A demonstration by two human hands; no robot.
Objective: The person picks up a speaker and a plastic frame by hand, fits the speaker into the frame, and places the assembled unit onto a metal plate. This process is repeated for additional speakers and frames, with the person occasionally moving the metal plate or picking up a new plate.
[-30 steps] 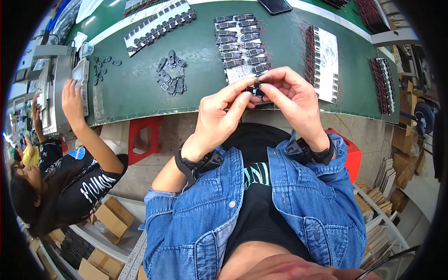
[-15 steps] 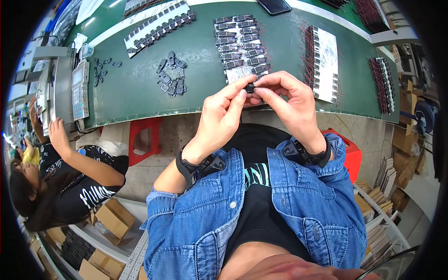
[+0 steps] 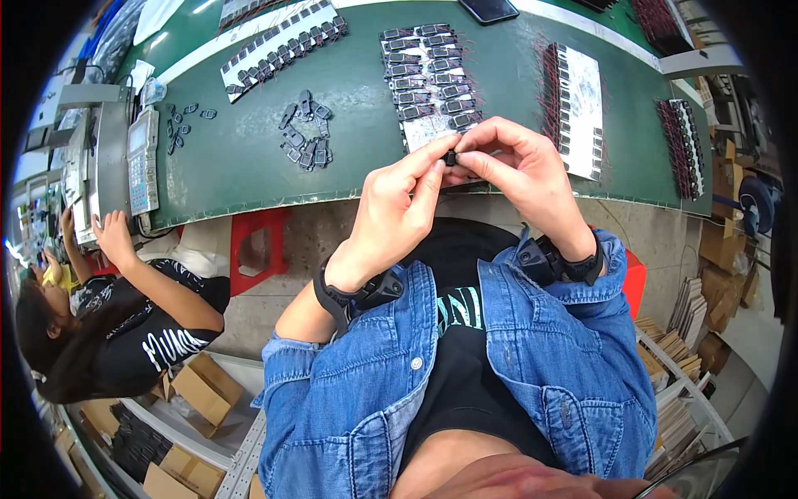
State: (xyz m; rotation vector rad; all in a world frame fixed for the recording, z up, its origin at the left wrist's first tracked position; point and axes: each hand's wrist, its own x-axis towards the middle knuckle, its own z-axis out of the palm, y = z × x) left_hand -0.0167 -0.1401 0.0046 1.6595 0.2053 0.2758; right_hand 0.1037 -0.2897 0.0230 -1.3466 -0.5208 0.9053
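Observation:
A small black rectangular part [image 3: 450,157] is pinched in front of me, over the near edge of the green table. My left hand [image 3: 401,195] grips its left side between thumb and fingertips. From the right, the thumb and forefinger of my right hand [image 3: 522,170] close on the same part; the fingers cover much of it. Just beyond my fingertips lies a white board [image 3: 426,130] bearing two columns of black rectangular modules [image 3: 413,97] with thin red wires.
A heap of black parts [image 3: 308,154] lies left of centre, with smaller pieces [image 3: 177,139] farther left. More boards hold wired modules: a slanted one [image 3: 249,56] and a white one [image 3: 582,100]. A phone [image 3: 489,8] rests at the back. A co-worker's hand [image 3: 115,237] is near a keypad device [image 3: 143,162].
My hands have shifted slightly right with the black part, and my right wrist has turned outward a little. The co-worker's head and hands have moved a bit.

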